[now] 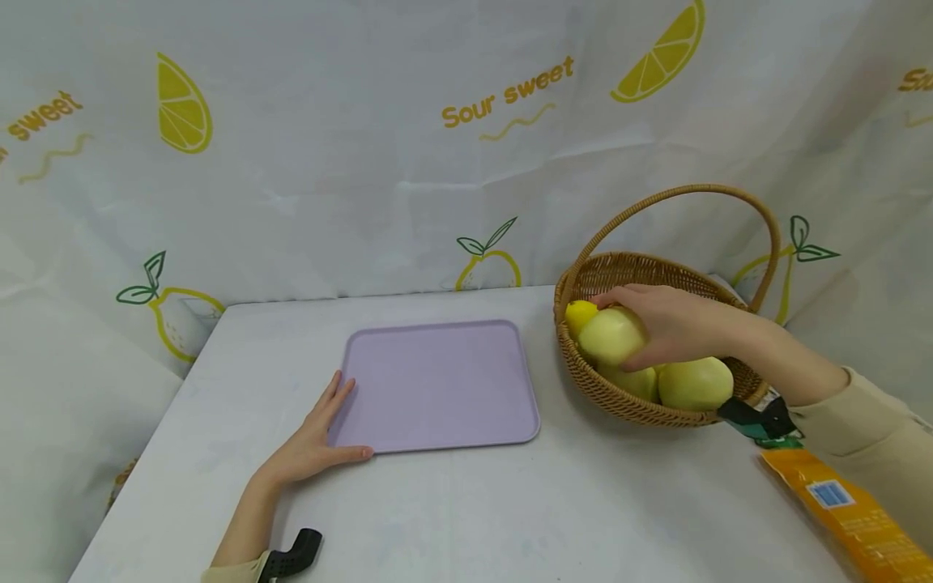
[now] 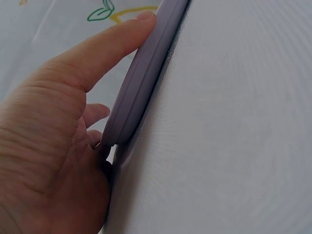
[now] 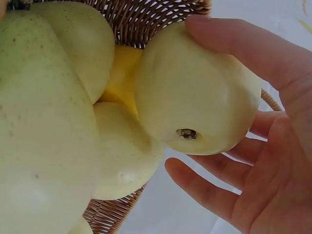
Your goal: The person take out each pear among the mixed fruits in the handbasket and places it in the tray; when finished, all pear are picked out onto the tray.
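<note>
My right hand [image 1: 659,324] grips a pale green apple [image 1: 611,337] at the left part of the wicker basket [image 1: 619,405]. In the right wrist view, the thumb lies over one side of this apple and fingers reach round the other, with its dark blossom end in sight. More pale green apples [image 1: 696,384] and a yellow lemon-like fruit [image 1: 581,314] sit in the basket. My left hand [image 1: 309,447] rests at the near left corner of a light purple tray [image 1: 440,389], fingers on its left edge and straight thumb along the near edge.
The basket's tall arched handle [image 1: 700,189] rises behind the right hand. An orange packet [image 1: 849,506] lies at the right, beside the right sleeve. A white cloth with lemon prints [image 1: 335,162] hangs behind the white table [image 1: 452,518].
</note>
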Demonstrator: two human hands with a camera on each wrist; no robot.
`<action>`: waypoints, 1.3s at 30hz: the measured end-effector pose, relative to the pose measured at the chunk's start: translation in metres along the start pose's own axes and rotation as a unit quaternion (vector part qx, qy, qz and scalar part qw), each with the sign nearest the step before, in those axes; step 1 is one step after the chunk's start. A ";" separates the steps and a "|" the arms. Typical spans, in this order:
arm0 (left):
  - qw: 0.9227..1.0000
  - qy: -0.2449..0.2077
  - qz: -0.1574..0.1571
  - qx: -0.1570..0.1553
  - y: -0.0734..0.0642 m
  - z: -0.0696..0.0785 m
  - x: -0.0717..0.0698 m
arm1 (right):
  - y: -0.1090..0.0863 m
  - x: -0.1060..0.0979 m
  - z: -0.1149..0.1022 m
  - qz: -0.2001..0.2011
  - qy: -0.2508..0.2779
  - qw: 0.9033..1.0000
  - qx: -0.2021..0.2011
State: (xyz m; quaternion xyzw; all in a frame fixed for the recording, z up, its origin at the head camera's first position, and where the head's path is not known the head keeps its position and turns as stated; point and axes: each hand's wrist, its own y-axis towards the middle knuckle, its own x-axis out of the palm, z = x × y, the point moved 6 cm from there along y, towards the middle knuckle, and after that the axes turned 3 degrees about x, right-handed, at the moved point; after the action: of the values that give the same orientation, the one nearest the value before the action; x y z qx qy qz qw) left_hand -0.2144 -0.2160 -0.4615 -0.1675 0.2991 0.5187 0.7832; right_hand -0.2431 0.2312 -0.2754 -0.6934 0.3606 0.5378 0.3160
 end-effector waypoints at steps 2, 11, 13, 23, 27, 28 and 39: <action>1.000 0.000 0.000 0.001 0.000 0.001 0.000 | -0.002 -0.002 0.002 0.007 0.016 1.000 0.002; 1.000 0.000 0.002 0.001 0.000 0.002 0.000 | -0.007 -0.014 0.001 0.037 0.064 0.997 0.027; 1.000 0.000 0.002 0.001 0.000 0.001 0.000 | -0.008 -0.014 -0.001 0.041 0.079 0.995 0.032; 1.000 -0.001 0.003 0.003 -0.001 0.001 0.000 | -0.001 0.001 -0.013 0.048 0.202 0.975 0.080; 1.000 0.000 0.003 0.003 -0.001 0.001 0.000 | 0.006 0.011 -0.021 0.037 0.270 0.957 0.100; 1.000 0.001 0.004 0.003 -0.001 0.000 0.000 | 0.008 0.014 -0.023 0.035 0.288 0.952 0.103; 1.000 0.004 0.004 0.006 0.000 -0.001 0.001 | 0.036 0.045 -0.052 0.015 0.453 0.884 0.114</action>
State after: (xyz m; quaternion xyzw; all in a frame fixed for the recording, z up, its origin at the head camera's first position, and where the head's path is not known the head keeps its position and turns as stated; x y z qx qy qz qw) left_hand -0.2140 -0.2159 -0.4626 -0.1636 0.3056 0.5192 0.7812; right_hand -0.2395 0.1614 -0.3092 -0.8154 0.5333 0.1250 0.1871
